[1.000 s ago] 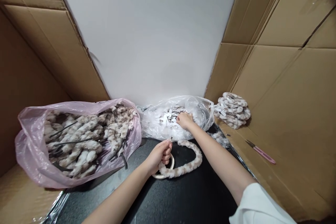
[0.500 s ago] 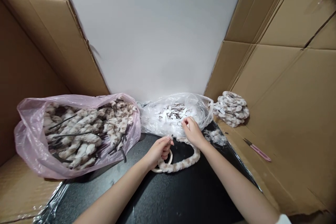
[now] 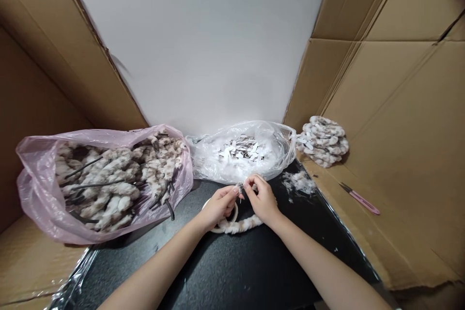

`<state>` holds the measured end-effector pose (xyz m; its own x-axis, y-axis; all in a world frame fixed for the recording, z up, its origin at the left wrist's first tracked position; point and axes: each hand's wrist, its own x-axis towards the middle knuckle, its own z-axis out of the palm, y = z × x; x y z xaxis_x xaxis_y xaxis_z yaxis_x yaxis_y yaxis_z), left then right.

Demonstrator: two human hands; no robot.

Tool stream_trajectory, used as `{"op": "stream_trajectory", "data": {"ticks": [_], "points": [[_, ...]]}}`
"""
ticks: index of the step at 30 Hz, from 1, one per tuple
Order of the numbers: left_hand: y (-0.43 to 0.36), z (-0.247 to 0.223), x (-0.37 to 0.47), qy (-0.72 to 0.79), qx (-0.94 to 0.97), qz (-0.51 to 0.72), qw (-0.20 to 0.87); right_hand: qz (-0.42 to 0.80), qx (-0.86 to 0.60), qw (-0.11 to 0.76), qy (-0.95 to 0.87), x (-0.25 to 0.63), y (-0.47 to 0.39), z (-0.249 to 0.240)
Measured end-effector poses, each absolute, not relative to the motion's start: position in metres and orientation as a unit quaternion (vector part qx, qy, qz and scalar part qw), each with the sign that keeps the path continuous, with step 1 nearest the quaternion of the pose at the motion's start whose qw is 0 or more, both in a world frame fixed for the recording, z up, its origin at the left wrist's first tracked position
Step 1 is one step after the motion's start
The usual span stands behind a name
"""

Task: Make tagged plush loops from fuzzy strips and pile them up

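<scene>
My left hand (image 3: 221, 207) and my right hand (image 3: 262, 202) meet over the black table, thumbs and fingers pinched together. Between the fingertips is a small dark-and-white end piece (image 3: 240, 187), probably an end of the furry cord; its details are too small to make out. Below my hands the cream-and-tan furry cord (image 3: 241, 225) curves across the table, partly covered by my right hand. Under my left hand lies a pale ring (image 3: 237, 211), like a tape roll, mostly hidden. Just beyond, a clear plastic bag (image 3: 210, 162) holds many white tags with dark strings.
A pink plastic bag (image 3: 36, 174) full of furry cords with dark ends stands left. At right are a bundle of furry cords (image 3: 323, 141), a fluff pile (image 3: 300, 183) and pink-handled thread snips (image 3: 360, 199) on cardboard. Cardboard walls flank the black table (image 3: 218, 271).
My right hand has come back from the edge of the clear bag to my left hand, and their fingertips now meet. The view has shifted slightly.
</scene>
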<state>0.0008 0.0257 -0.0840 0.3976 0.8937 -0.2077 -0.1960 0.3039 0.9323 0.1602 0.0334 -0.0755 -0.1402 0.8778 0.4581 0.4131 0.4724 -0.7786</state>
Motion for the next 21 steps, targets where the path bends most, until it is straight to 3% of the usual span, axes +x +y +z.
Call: {"op": "stream_trajectory", "data": {"ticks": [6,17,21], "points": [[0.0232,-0.0817,0.0023,0.398,0.445,0.379,0.707,0.259,-0.446,0.464,-0.720,0.1561,0.0259,-0.0747],[0.0236,-0.0802,0.0021,0.397,0.420,0.386,0.719,0.153,-0.448,0.457,-0.753,0.1575,0.0246,-0.0789],[0.0227,-0.0816,0.0018,0.395,0.425,0.386,0.717,0.285,-0.437,0.491,-0.698,0.1570,0.0263,-0.0786]]}}
